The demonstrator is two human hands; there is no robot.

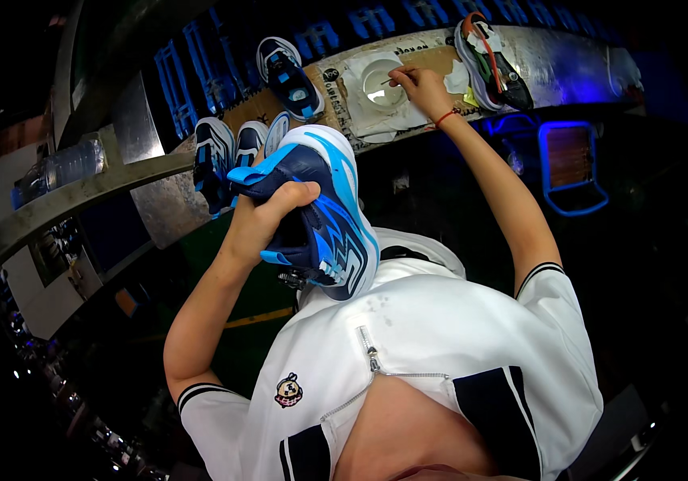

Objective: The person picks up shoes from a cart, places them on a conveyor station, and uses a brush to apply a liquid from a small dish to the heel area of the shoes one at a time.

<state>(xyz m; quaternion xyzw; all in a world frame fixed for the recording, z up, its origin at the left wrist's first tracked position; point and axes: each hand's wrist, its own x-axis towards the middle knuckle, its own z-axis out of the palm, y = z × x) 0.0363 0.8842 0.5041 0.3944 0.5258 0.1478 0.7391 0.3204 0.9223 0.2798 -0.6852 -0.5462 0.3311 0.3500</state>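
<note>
My left hand (264, 220) grips a navy and light-blue sports shoe (324, 212) with a white sole, held up in front of my chest with the sole turned outward. My right hand (422, 86) reaches out to the work surface and holds a thin brush (396, 78), its tip over a small white bowl (381, 82). The bowl sits on white paper (364, 112) laid on brown cardboard. A red band circles my right wrist.
Several matching blue shoes stand on the metal conveyor table (159, 204), one (288, 76) further back and two (227, 152) near its edge. A shoe upper with orange trim (492, 64) lies at the right. A plastic bottle (59, 170) lies at the left. A blue-lit frame (572, 168) sits below.
</note>
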